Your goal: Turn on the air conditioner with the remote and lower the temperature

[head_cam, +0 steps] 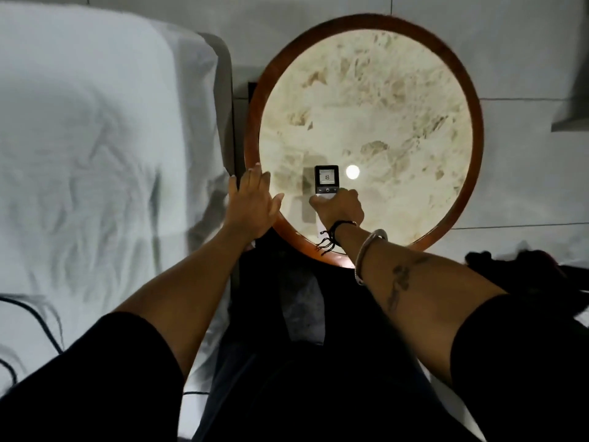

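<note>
I am gripping the remote low in my right hand; my left hand is spread, holding nothing. My thumb may be covering the wrong button.

Round counter sitting centre frame, seen from above: pale marbled top, cream with tan-brown blotches, ringed by a reddish-brown wooden rim. Small bright round glare spot showing on the glossy top, low of centre.

Bed lying along the left, covered in rumpled white bedding; its grey padded edge running just beside the counter's rim. Thin dark cable trailing over the bedding at lower left.

Floor of pale grey tiles with thin grout lines surrounding the counter. Grey furniture corner poking in at right edge; identity unclear. Dark bundle lying on the floor at lower right, too dim to identify.
</note>
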